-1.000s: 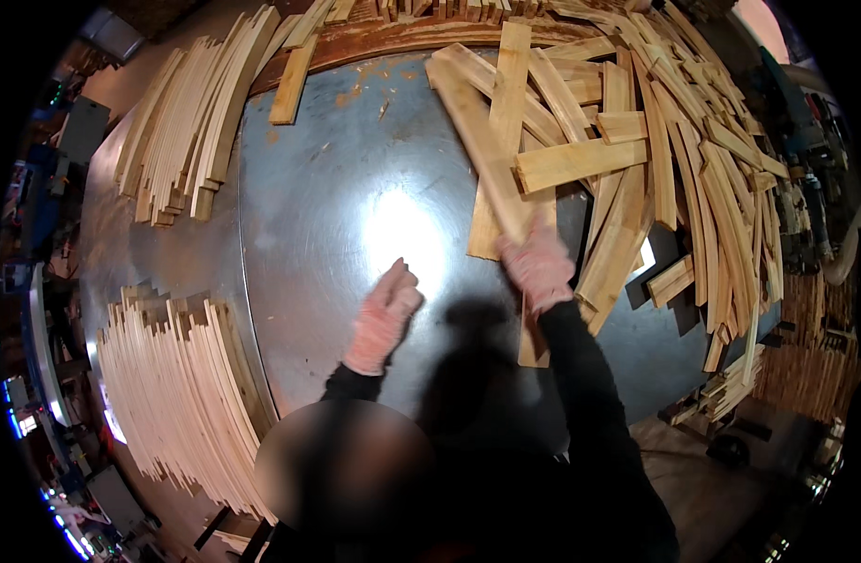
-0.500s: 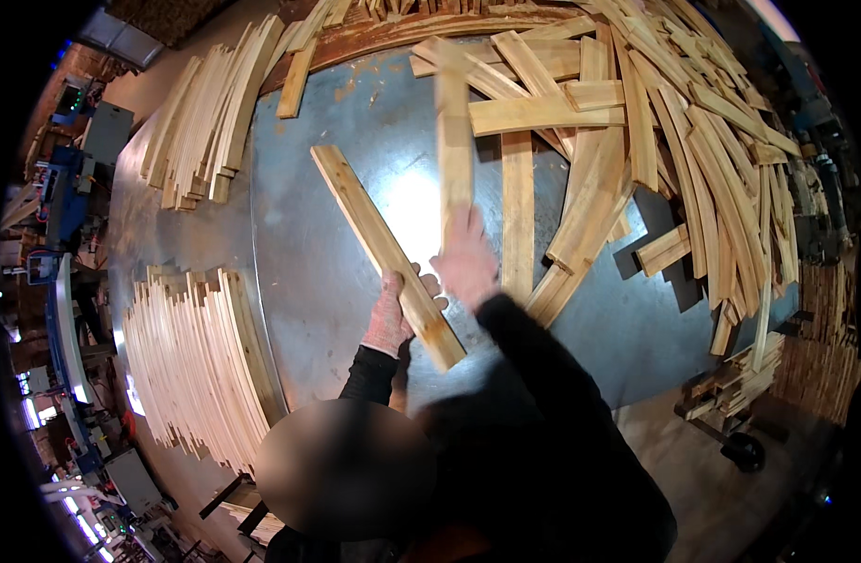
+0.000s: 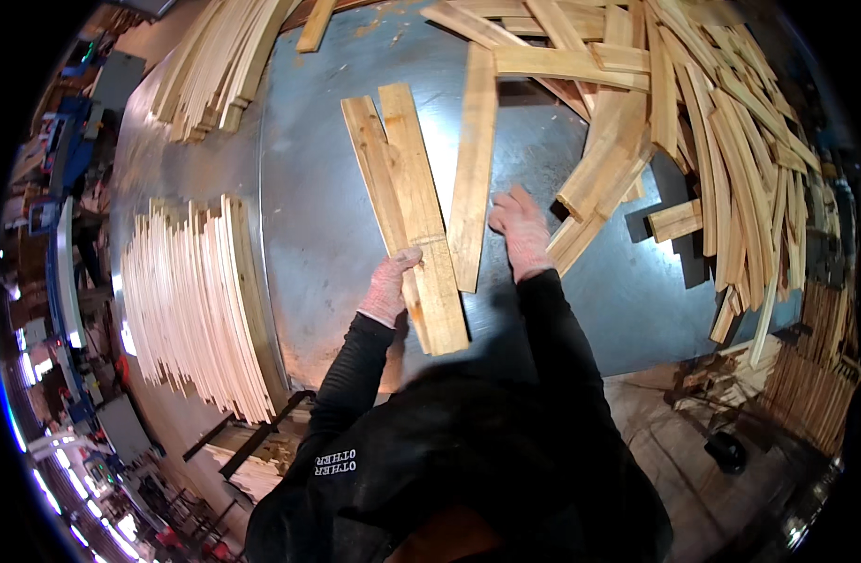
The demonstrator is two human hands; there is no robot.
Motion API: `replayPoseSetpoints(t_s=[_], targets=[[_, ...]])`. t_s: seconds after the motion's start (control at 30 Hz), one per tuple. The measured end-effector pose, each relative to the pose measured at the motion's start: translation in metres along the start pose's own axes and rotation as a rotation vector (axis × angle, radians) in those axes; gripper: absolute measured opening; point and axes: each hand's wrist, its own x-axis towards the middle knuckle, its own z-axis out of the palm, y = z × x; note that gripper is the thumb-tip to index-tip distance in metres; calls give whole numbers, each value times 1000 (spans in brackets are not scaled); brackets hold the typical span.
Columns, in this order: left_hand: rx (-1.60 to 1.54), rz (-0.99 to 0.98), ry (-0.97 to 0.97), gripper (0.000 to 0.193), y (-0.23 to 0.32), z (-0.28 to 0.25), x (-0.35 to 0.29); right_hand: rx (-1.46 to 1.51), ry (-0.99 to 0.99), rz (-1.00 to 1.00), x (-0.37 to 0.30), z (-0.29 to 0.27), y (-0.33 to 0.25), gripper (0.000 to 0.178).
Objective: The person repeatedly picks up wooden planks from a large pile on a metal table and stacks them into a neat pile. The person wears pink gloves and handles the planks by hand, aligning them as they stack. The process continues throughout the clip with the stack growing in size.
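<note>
Gripping 2 boards (image 3: 416,197) with the left hand (image 3: 390,291), holding nothing in the right hand (image 3: 522,230)

Clasped from the left side, toward the near ends, with the left thumb laid over the top and the other fingers hidden. Fanned into a narrow V, spreading toward the far side and overlapping at the near end. Held over a grey metal table (image 3: 323,235), left of the right hand; impossible to tell whether touching the surface or lifted off it.

Shown half open on the right, with fingers loosely bent, just beside a loose board (image 3: 473,169) but apart from it. Placed lengthwise between the held pair and the right hand.

Heaped at far right into a jumbled pile (image 3: 726,188), with many pieces crossing at different angles. Lined up on the left in 2 orderly groups: a far stack (image 3: 205,75) and a near stack (image 3: 196,310). Seen also at the far edge, right of the far stack: 1 single board (image 3: 315,26). Covered in dark sleeves (image 3: 341,380) down to both wrists.
</note>
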Motion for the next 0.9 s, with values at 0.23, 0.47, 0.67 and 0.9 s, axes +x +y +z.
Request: replayPoseSetpoints(t_s=[0.23,0.47,0.67,0.9], targets=[[-100,-38,-95,38,-6,-20,-27,-145,-75,175,-38,48,-43,91],[652,114,335,43,5,-29,-69,-401,-131,-113,-96,14,-17,62],[1514,69,684,70,13,41,-82,-1244,-299,-371,-166,76,-4,83],[1214,191,652,57,-9,24,-76,-1011,-172,-368,-180,85,32,96]])
